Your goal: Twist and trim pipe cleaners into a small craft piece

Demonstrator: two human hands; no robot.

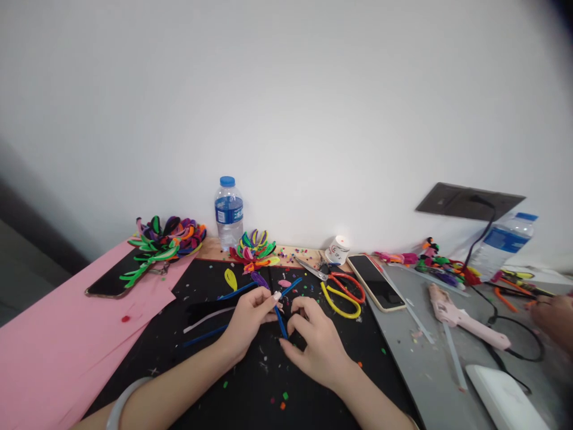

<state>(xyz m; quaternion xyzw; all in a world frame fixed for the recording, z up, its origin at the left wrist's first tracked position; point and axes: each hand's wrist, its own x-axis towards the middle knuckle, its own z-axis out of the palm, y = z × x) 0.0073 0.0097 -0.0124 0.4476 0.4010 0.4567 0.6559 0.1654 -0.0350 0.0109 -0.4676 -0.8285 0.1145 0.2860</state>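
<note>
In the head view my left hand (256,312) pinches a blue pipe cleaner (281,322) between thumb and fingertips. The pipe cleaner is bent, with one length rising to the upper right and another running down. My right hand (316,343) is curled at the lower end, which lies between its thumb and index finger. More blue pipe cleaners (206,336) and a pale strip (208,319) lie beside my left hand. A yellow loop (230,279) and a purple loop (259,279) rest just beyond it.
Scissors (342,289) with red and yellow handles lie beyond my right hand, beside a phone (376,283). A bottle (229,215) stands by the wall near colourful pipe-cleaner bundles (168,242). Rightward are a pink glue gun (468,322) with its cord and another person's hand (553,319).
</note>
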